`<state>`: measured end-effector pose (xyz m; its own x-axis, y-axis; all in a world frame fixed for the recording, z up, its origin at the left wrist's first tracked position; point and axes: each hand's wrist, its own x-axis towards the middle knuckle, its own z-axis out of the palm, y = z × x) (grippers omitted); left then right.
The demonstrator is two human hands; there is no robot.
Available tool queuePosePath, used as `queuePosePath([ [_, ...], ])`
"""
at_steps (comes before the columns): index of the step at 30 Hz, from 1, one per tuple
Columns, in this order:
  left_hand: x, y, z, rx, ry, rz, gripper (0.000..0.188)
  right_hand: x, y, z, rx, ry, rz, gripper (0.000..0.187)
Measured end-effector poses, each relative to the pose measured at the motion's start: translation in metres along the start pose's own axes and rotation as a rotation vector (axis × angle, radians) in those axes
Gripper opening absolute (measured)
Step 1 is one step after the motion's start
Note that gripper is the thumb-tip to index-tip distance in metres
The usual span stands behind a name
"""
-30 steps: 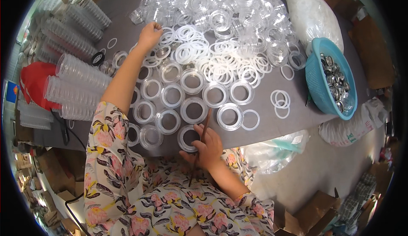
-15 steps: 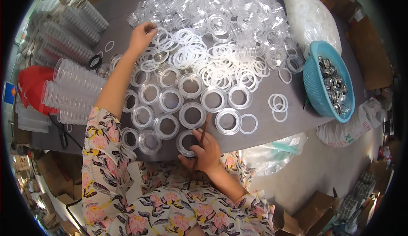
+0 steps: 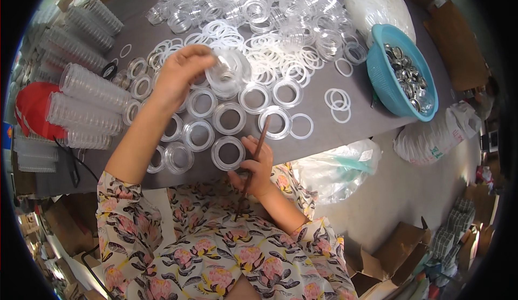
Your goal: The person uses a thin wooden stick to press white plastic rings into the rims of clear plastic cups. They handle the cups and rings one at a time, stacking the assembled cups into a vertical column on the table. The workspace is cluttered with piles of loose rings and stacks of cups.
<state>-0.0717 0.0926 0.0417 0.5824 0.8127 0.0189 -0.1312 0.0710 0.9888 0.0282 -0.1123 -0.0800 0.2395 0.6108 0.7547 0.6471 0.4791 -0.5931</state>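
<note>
My left hand (image 3: 182,73) is raised over the table, fingers pinched on the edge of a round translucent ring piece (image 3: 233,86), smeared by motion; whether it is one ring or more I cannot tell. A thin brown stick (image 3: 250,183) slants through my right hand (image 3: 258,166), held by its curled fingers at the table's front edge. Just left of those fingers lies a clear plastic ring lid (image 3: 216,162) with a white ring in it. Several similar ring lids (image 3: 186,135) are spread behind it. Farther back is a pile of loose white flat rings (image 3: 264,73).
A heap of clear plastic lids (image 3: 259,11) covers the far table. At left stand stacks of clear cups (image 3: 89,113) beside a red cloth (image 3: 35,111). A blue basket (image 3: 377,78) of metal pieces sits at right, before a white plastic sack (image 3: 372,8).
My left hand has come from the far left of the white rings toward the near centre, now carrying a ring piece. My right hand stays by the nearest ring lid with the stick.
</note>
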Motion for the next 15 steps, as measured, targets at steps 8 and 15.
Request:
queuePosePath([
  [8, -0.112, 0.002, 0.029, 0.488, 0.053, 0.202, 0.014, -0.016, 0.000, -0.038, -0.082, 0.090, 0.148, 0.033],
  [15, -0.217, -0.006, -0.023, 1.088, 0.550, 0.593, 0.014, -0.012, -0.019, -0.007, 0.077, -0.073, 0.095, 0.031],
])
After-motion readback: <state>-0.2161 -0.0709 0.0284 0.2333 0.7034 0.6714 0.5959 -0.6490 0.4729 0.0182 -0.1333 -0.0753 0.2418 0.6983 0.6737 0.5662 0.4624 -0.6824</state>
